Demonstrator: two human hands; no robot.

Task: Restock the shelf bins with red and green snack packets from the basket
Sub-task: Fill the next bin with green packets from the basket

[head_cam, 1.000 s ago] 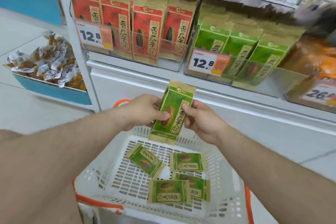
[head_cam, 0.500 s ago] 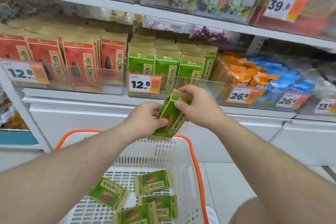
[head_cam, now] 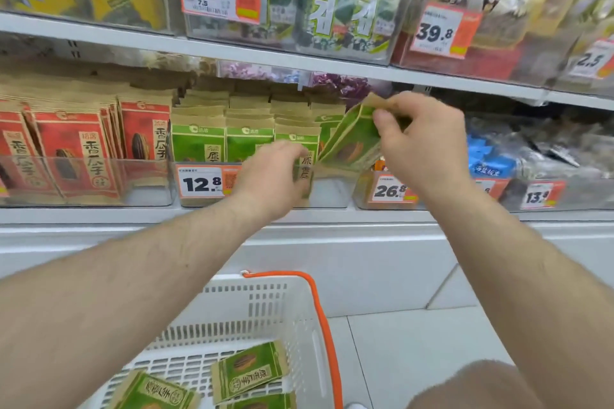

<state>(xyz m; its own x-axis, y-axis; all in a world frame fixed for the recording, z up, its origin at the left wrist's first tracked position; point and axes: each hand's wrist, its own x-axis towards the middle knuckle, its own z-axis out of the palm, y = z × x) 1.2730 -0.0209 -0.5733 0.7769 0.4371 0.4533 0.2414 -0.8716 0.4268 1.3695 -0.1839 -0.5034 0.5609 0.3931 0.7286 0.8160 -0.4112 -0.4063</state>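
Held packet: green snack packet [head_cam: 354, 139] with a tan top edge, tilted — at the right end of the green bin [head_cam: 329, 191].
Right hand [head_cam: 420, 143]: pinches the packet's top.
Left hand [head_cam: 270, 176]: fingers curled over the front packet in the bin; grip unclear.
Neighbours: red packets [head_cam: 83, 149] in the bin to the left.
Below: white basket [head_cam: 265, 312], orange handle — more green packets [head_cam: 249, 372] inside.
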